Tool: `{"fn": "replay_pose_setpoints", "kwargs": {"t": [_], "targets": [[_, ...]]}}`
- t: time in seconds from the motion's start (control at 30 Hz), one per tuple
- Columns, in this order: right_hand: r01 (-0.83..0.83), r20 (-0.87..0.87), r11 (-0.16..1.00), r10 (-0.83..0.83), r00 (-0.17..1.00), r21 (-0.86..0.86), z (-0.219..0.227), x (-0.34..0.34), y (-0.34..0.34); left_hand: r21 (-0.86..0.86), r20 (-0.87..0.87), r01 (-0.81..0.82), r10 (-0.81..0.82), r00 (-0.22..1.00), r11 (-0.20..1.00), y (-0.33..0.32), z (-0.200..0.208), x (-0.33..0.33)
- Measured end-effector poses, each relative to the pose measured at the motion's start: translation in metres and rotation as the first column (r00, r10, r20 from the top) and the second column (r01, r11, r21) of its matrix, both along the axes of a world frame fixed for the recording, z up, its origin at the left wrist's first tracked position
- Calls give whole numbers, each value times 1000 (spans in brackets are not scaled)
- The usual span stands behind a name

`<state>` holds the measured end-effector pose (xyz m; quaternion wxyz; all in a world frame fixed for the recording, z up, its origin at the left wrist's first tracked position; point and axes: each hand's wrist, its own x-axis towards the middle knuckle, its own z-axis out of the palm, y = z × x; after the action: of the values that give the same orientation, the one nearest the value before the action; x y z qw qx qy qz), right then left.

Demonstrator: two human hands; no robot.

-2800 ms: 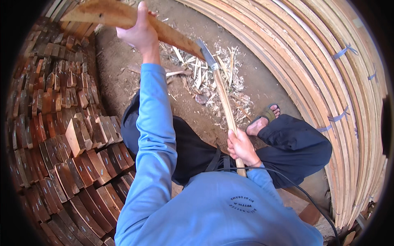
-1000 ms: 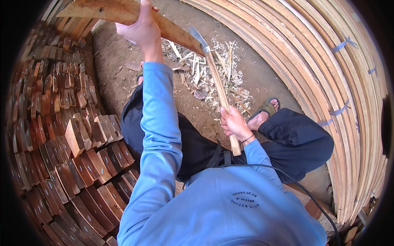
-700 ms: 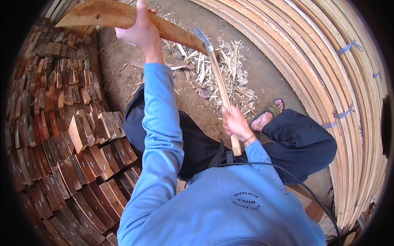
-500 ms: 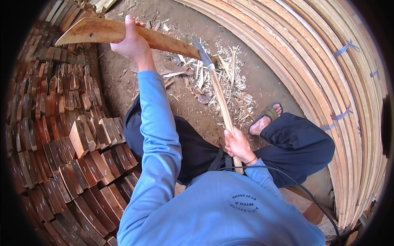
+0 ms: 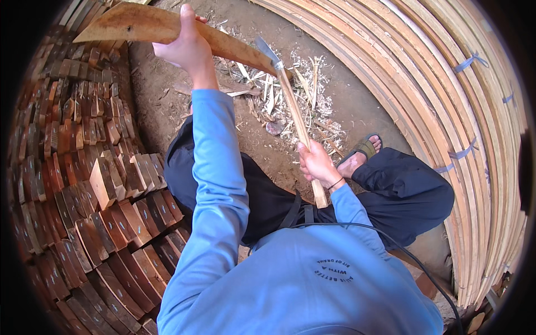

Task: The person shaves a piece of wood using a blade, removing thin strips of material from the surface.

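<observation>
My left hand [image 5: 191, 49] is wrapped round a long flat piece of wood [image 5: 125, 23], tan with a dark knot. Its wider, slanted end points left, while the narrower end reaches down to the wood shavings. In my right hand [image 5: 320, 163] is a long-handled knife [image 5: 293, 106], fingers closed low on its pale wooden handle. The short metal blade [image 5: 267, 51] is at the right end of the wood, its tip pointing away from me and a little left. Whether the edge touches the wood I cannot tell.
Stacked brown wood blocks [image 5: 120, 226] rise along the left. On the right, long pale planks [image 5: 413, 84] are bundled with bluish ties [image 5: 470, 62]. Shavings and splinters [image 5: 312, 106] litter the dirt ground. A black cable [image 5: 385, 237] crosses my shirt, and my sandalled foot [image 5: 357, 159] is right of the shavings.
My right hand and the knife have moved away from me and slightly left, the blade going past the wood's near edge. The left hand and wood have shifted slightly farther away.
</observation>
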<state>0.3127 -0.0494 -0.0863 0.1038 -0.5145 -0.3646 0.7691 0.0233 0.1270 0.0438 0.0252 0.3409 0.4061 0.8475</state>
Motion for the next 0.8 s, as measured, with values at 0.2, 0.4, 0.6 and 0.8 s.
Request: {"fn": "replay_pose_setpoints", "kwargs": {"t": [0.2, 0.4, 0.6, 0.8], "targets": [[-8, -13, 994, 7, 1000, -110, 23, 34, -48, 76, -3, -3, 3, 1000, 997, -1, -3, -20], [7, 32, 997, -9, 999, 74, 7, -7, 20, -9, -68, 70, -71, 995, 997, 17, -6, -18], [69, 0, 984, -70, 998, -166, 26, 39, -46, 52, -83, 18, -14, 996, 998, 3, -6, -11], [60, -29, 994, -63, 998, -92, 15, 3, 0, -50, 301, 209, -185, 936, 977, 7, 9, -19]]}}
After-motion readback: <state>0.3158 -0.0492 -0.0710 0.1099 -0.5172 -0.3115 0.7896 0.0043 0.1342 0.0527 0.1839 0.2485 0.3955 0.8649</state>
